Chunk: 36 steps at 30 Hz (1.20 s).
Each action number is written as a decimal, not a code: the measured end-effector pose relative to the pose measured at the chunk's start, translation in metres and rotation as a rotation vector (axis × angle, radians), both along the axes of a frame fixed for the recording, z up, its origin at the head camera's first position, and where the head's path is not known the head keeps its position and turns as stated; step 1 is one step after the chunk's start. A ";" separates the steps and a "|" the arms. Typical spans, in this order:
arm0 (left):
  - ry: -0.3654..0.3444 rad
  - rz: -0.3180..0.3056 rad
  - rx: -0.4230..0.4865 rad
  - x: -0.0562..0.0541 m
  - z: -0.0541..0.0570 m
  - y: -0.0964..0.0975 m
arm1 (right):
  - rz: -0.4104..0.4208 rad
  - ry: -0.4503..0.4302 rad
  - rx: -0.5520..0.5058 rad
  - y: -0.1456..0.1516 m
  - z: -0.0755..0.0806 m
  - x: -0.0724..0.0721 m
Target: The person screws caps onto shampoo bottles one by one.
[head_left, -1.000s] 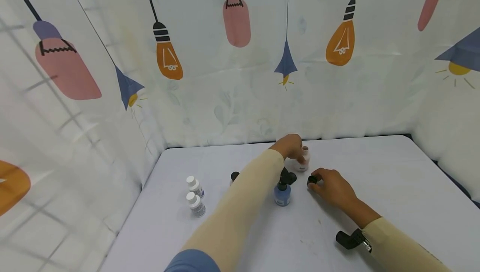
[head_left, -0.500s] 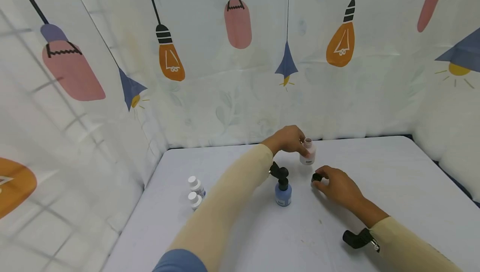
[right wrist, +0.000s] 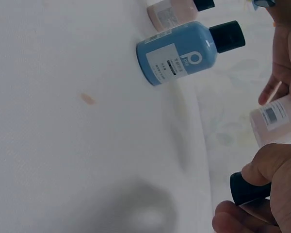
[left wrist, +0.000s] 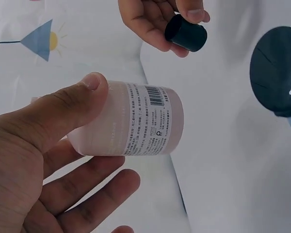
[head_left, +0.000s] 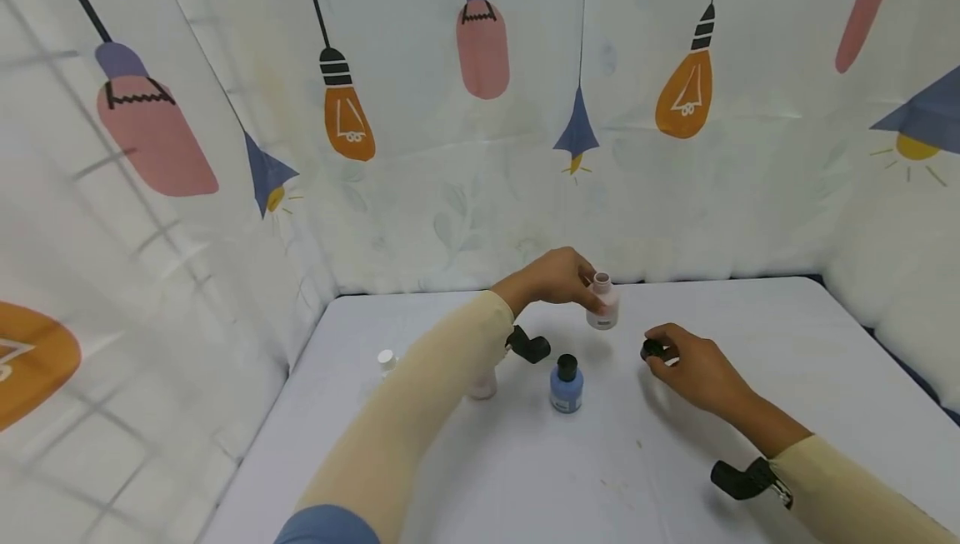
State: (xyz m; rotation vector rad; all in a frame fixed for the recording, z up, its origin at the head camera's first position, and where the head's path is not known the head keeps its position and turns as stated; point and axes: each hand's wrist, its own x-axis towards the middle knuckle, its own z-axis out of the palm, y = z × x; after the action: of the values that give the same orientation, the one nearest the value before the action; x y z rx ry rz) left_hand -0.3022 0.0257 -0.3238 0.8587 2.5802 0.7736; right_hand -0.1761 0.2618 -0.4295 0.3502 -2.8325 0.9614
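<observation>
My left hand grips a pale pink bottle near its neck, above the far part of the table; its mouth is uncapped. The left wrist view shows the thumb across the bottle's shoulder and a printed label. In my right hand a black bottle cap is pinched between thumb and fingers, apart from the bottle. Between the two arms stands a blue bottle with a black cap, upright. A second pink bottle, black-capped, stands left of it, mostly behind my left forearm in the head view.
A white-capped bottle shows at the left, partly covered by my left sleeve. The white table meets a patterned cloth wall at its back edge. Black wrist mounts stick out from both sleeves.
My left hand lifts the pink bottle off the table, first rightward, then slightly back left. My right hand moves right with the cap. The left forearm now covers more of the white-capped bottles.
</observation>
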 end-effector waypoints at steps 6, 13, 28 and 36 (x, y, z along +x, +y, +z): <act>-0.017 0.019 0.015 0.002 0.003 -0.014 | 0.014 -0.014 -0.034 0.003 0.007 0.005; -0.035 0.043 0.028 0.012 0.004 -0.031 | 0.023 -0.017 -0.049 0.008 0.013 0.010; -0.055 0.086 0.014 0.058 0.018 -0.069 | 0.044 -0.037 -0.109 0.005 0.022 0.016; -0.054 0.068 0.016 0.082 0.014 -0.084 | 0.050 -0.033 -0.137 0.000 0.029 0.022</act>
State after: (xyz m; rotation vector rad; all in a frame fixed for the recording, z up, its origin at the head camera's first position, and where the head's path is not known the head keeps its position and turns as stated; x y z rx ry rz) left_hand -0.2205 -0.0583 -0.3095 0.7479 2.5706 0.8255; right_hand -0.1544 0.2622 -0.4008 0.3945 -2.7788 1.1747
